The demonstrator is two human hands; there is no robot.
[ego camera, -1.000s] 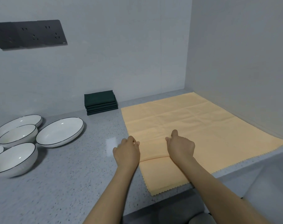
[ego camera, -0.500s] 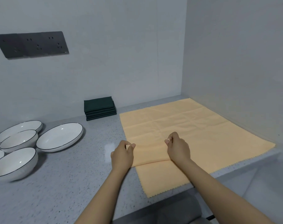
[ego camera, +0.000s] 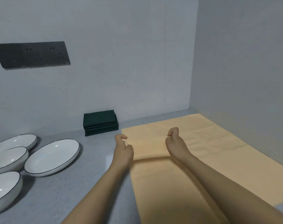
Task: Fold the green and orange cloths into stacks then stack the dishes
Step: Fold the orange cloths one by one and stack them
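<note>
Both hands have carried the folded flap farther toward the back wall. Left hand (ego camera: 123, 150) and right hand (ego camera: 174, 143) pinch the flat peach-orange cloth (ego camera: 210, 152) on the grey speckled counter (ego camera: 76, 188).

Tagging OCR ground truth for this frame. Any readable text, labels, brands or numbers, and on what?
No readable text in the head view.
Socket panel on the wall: a tiny pale mark at its lower right corner, too small to read.
Folded green cloths: no label visible.
Orange cloth: no print visible.
White dishes: plain, dark rim line only, no marks visible.
</note>
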